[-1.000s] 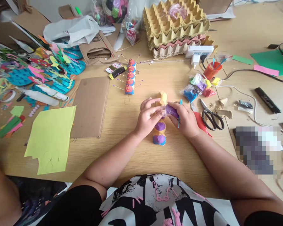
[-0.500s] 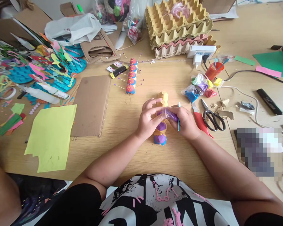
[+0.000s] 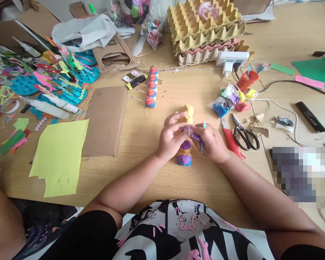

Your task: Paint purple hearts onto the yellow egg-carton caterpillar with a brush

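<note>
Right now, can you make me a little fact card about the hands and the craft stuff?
Left hand: pinching a clear-wrapped purple packet
Right hand: gripping the same packet, plus a thin blue stick
Below the hands: bumpy strip, partly hidden; purple bumps near, yellow far end
Farther back, left: red-and-blue bumpy figure with thin sticks
Right side: black-handled scissors, red tool
Left side: yellow paper, brown cardboard

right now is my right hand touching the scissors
Apart. The head view shows it: the red handle lies on the table between the right hand and the scissors.
</note>
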Demonstrator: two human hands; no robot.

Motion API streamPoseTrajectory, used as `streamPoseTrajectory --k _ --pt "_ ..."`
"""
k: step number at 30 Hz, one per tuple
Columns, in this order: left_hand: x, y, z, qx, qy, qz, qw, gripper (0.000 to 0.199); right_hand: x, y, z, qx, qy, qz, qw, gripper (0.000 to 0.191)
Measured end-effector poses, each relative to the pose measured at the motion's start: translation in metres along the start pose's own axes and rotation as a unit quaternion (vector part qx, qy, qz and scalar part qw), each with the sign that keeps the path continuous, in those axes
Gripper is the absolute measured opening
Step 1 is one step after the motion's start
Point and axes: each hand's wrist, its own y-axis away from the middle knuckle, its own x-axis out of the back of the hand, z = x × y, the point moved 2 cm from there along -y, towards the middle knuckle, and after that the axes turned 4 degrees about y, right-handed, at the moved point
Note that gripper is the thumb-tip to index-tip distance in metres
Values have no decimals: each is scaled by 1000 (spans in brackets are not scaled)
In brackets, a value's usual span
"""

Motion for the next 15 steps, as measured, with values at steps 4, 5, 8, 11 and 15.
streamPoseTrajectory --k 4,5,8,11,15 --pt "1 0 2 -32 -32 20 999 21 -2 3 -2 9 0 35 999 35" --pt "1 0 4 -44 -39 24 998 20 -2 4 -3 5 -6 44 999 40" --pt "2 0 5 -61 -69 23 996 15 0 3 -4 -57 -52 57 995 48" --pt "2 0 5 -44 -74 25 996 19 0 2 -3 -125 -90 49 987 42" --pt "-1 3 3 5 -41 20 999 28 0 2 -3 -106 -88 51 989 35"
